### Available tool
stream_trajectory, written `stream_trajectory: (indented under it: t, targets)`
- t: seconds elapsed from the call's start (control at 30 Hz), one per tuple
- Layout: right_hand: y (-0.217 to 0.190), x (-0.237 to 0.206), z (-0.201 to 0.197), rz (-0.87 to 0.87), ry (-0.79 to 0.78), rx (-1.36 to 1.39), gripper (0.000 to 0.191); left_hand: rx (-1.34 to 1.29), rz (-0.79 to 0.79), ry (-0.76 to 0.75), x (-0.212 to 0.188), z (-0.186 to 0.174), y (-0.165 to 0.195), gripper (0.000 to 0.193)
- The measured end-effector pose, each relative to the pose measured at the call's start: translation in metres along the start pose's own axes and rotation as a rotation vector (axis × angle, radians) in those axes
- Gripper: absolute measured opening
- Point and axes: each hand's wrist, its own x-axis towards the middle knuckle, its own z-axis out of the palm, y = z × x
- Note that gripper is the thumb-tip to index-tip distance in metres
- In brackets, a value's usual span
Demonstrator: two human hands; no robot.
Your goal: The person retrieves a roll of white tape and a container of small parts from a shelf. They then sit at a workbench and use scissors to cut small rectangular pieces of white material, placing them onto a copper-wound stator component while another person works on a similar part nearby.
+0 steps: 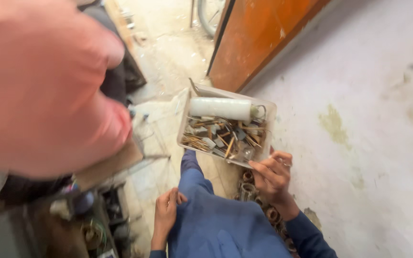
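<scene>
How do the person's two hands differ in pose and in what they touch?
The right hand is raised and grips the edge of the clear plastic box; the left hand is lower and holds nothing. The right hand's fingers spread along the box; the left hand rests against the blue trouser leg. Both have blue sleeves.

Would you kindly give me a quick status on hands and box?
Right hand grips box corner. Left hand empty on knee. Box holds white tube, scrap.
</scene>
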Motion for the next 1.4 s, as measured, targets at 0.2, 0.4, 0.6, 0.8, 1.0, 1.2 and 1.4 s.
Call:
stream_trajectory:
  t: [0.2,0.4,0.6,0.8,1.0,1.2,1.4]
  targets:
    - [0.052,0.172,0.113,0.019,-0.017,-0.014,0.024,0.235,-0.093,-0.089,0.19,-0.024,0.064,0.027]
    - [0.121,0.339,0.201,0.044,0.008,0.044,0.021,0.031,0.106,-0.017,0.362,-0.044,0.161,0.026]
    - [0.202,0.475,0.298,-0.046,0.016,0.109,0.018,0.017,-0.048,0.261,0.505,-0.051,0.195,0.028]
    - [0.253,0.579,0.369,-0.128,0.001,0.208,0.018,0.188,0.233,0.513,0.656,-0.1,0.232,0.048]
    - [0.248,0.68,0.465,-0.263,-0.066,0.281,0.02,0.562,0.303,0.875,0.759,-0.187,0.253,0.051]
    - [0.188,0.797,0.605,-0.39,-0.169,0.355,0.021,0.527,0.047,0.949,0.827,-0.265,0.195,0.024]
    - [0.093,0.922,0.778,-0.756,-0.273,0.5,0.02,0.401,0.025,1.25,0.806,-0.345,0.163,0.023]
